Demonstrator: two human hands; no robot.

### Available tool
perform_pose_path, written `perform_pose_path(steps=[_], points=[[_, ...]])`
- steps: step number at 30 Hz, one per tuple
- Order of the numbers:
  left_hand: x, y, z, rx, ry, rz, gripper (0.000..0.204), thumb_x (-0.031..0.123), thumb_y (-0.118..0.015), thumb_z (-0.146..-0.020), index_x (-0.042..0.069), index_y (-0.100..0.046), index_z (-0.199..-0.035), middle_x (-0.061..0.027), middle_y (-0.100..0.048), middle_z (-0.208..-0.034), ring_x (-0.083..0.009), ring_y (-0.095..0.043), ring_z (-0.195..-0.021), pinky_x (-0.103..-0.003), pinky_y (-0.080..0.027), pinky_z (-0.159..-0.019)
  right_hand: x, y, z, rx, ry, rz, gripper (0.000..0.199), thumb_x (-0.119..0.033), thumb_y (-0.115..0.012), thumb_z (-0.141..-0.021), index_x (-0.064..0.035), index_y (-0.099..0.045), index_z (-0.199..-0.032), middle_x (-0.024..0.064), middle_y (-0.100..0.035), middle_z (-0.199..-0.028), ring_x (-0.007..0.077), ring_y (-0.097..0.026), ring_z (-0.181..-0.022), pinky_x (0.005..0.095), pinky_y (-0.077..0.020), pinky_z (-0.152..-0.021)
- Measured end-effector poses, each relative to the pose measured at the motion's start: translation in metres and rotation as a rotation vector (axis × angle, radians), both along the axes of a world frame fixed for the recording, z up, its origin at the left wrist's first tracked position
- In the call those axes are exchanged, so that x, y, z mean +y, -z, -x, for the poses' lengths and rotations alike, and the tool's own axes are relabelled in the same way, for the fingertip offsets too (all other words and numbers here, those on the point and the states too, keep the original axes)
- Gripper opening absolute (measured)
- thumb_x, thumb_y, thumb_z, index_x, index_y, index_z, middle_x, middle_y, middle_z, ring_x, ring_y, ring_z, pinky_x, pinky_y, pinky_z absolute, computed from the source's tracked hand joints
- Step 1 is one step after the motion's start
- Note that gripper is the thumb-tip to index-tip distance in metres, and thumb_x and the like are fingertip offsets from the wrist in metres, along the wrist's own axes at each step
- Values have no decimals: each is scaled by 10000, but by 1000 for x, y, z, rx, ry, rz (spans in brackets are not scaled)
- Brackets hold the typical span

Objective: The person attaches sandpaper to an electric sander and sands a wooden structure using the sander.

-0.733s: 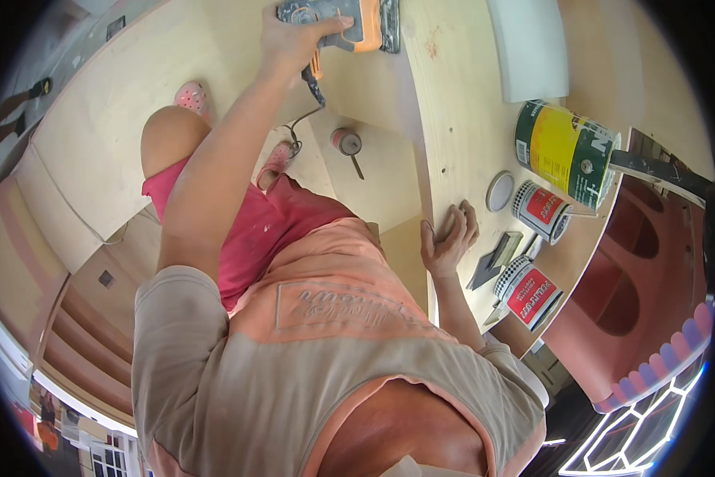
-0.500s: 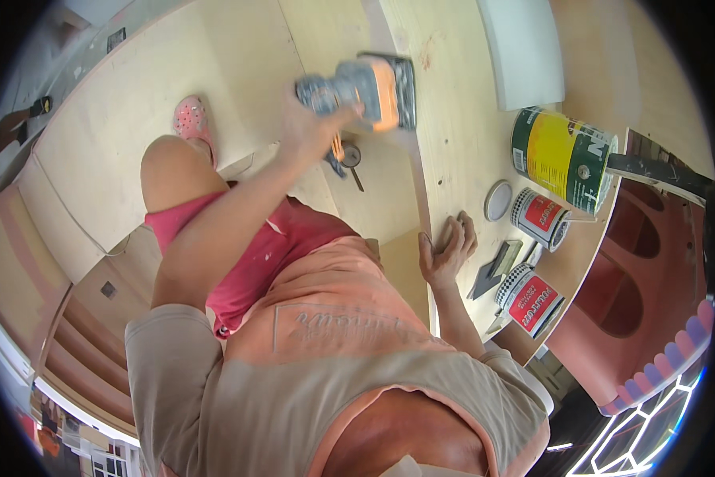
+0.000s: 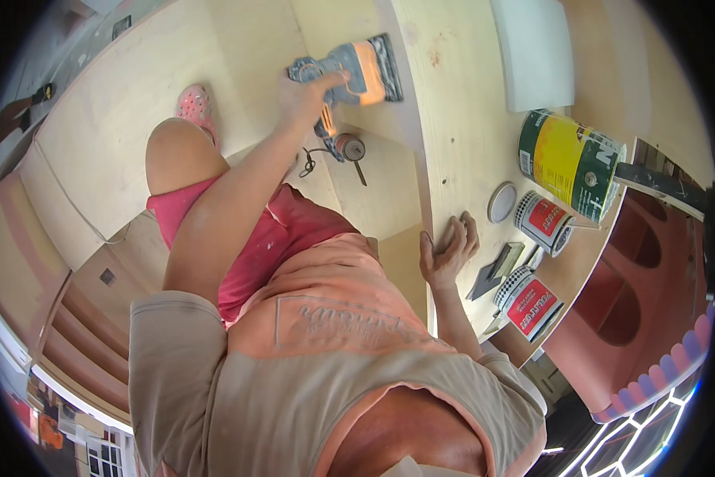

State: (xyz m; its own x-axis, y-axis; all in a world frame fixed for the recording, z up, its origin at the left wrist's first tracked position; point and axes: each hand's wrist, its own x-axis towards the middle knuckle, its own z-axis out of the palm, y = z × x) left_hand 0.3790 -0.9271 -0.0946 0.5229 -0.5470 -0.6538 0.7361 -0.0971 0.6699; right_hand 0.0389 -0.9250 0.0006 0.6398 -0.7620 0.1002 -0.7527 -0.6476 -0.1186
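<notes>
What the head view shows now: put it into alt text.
A person's left hand grips an orange-and-dark-grey power sander; the right hand rests on a pale wooden board, near two round red-labelled cans and a larger green-and-yellow cylindrical can.

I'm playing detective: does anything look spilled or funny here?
Yes: a reddish smudge on the wooden board, beyond the right hand. It stands out against pale wood, but I can't tell what made it.
</notes>
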Motion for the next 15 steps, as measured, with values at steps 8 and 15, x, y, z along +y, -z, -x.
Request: perform_pose_path(steps=[8,15], points=[[18,38,29,-64,92,-100,659,168,-828,-658,-48,-421,-1129,-125,-596,-964,-200,-621,-813,-316,-530,-634,-1,3,3,12,-15,25,628,-330,-711,-762,-24,-457,-1248,253,-462,-1286,382,-410,-1226,462,-271,-998],[36,11,53,-169,220,-49,875,278,-880,-590,-77,-362,-1199,-176,-531,-1076,-214,-565,-980,-316,-498,-834,0,4,3,9,-1,28,634,-316,-718,-757,-26,-452,-1255,252,-461,-1285,377,-424,-1210,459,-272,-999]])
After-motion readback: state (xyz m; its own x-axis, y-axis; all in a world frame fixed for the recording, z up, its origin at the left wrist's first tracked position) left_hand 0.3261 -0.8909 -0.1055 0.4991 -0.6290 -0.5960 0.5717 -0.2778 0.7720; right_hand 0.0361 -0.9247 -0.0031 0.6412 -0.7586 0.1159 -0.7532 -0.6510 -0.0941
